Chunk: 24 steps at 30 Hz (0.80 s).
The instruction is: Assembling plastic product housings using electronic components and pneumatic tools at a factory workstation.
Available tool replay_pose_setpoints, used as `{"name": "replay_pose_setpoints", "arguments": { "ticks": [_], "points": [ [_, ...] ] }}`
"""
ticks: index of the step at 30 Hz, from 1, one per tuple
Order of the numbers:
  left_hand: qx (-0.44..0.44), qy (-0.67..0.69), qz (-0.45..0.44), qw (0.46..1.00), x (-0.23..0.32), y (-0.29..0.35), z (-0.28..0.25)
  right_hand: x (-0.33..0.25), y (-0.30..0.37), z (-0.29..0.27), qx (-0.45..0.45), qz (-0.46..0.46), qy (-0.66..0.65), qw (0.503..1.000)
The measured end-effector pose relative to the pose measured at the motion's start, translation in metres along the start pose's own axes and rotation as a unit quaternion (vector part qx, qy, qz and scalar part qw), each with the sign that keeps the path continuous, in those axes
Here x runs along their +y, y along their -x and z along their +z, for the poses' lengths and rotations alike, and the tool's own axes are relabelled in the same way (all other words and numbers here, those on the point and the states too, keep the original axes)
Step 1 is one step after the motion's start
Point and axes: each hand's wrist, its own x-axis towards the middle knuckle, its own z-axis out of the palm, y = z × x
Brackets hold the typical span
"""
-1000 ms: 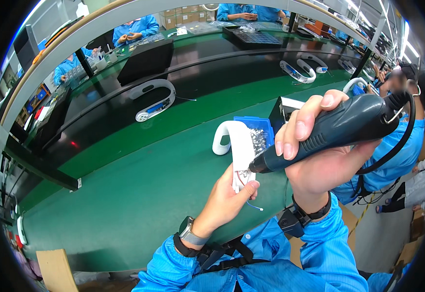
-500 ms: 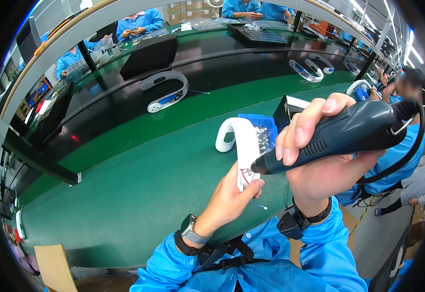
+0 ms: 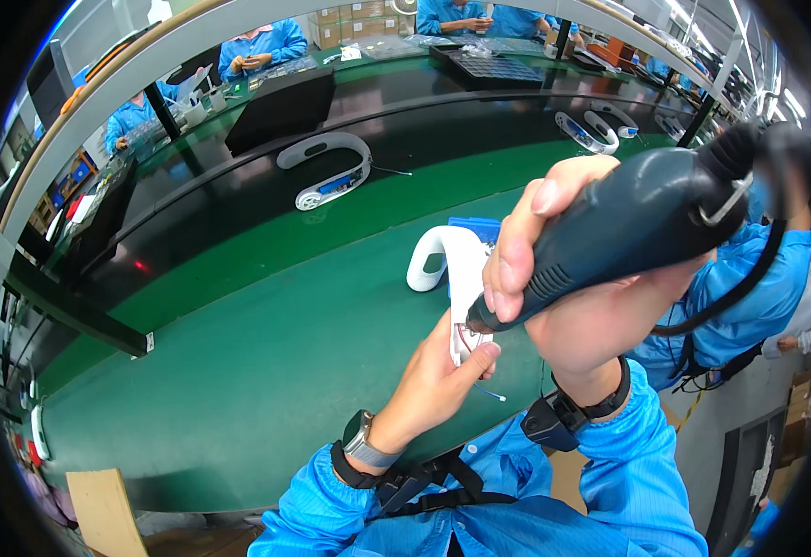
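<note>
My left hand (image 3: pixel 435 367) grips the lower end of a white, hook-shaped plastic housing (image 3: pixel 466 269), thumb against its edge. An open recess there shows a reddish wire, and a thin lead with a small connector (image 3: pixel 495 395) hangs below. In my right hand (image 3: pixel 577 325) is a dark corded electric screwdriver (image 3: pixel 623 227), fingers wrapped around its body. It slants down to the left, its nose at the recess; the very tip and any screw under it cannot be made out. Behind the housing and my right hand, a blue box (image 3: pixel 476 225) is mostly covered.
A green bench top (image 3: pixel 266 371) lies under my hands. Beyond it, a dark conveyor (image 3: pixel 210 200) carries similar white housings (image 3: pixel 364 160) and a black tray (image 3: pixel 280 110). A metal shelf frame (image 3: pixel 80 311) rises at left. A co-worker's blue sleeve (image 3: pixel 772 278) is close at right.
My right hand and the screwdriver have shifted left, with the tool's rear end tilted higher. They now cover more of the blue box. A white housing on the conveyor has moved slightly right.
</note>
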Motion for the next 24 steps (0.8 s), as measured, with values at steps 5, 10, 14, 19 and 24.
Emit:
{"name": "replay_pose_setpoints", "arguments": {
  "ticks": [5, 10, 14, 19, 24],
  "points": [
    [0.005, 0.022, -0.007, 1.000, 0.002, -0.003, 0.001, -0.003, 0.000, 0.000, 0.023, 0.013, 0.027, 0.999],
    [0.018, -0.044, -0.018, 0.999, 0.020, 0.005, -0.005, -0.020, 0.005, -0.015, 0.120, -0.069, 0.041, 0.989],
    [0.063, -0.115, -0.019, 0.991, 0.029, 0.007, -0.065, -0.030, 0.016, -0.042, 0.151, -0.050, 0.187, 0.969],
    [0.144, -0.470, -0.040, 0.870, 0.027, -0.012, -0.183, -0.021, 0.032, -0.062, 0.147, 0.020, 0.310, 0.939],
    [0.166, -0.755, -0.089, 0.628, 0.020, -0.010, -0.311, 0.015, 0.060, -0.073, 0.190, 0.066, 0.350, 0.915]
  ]
}}
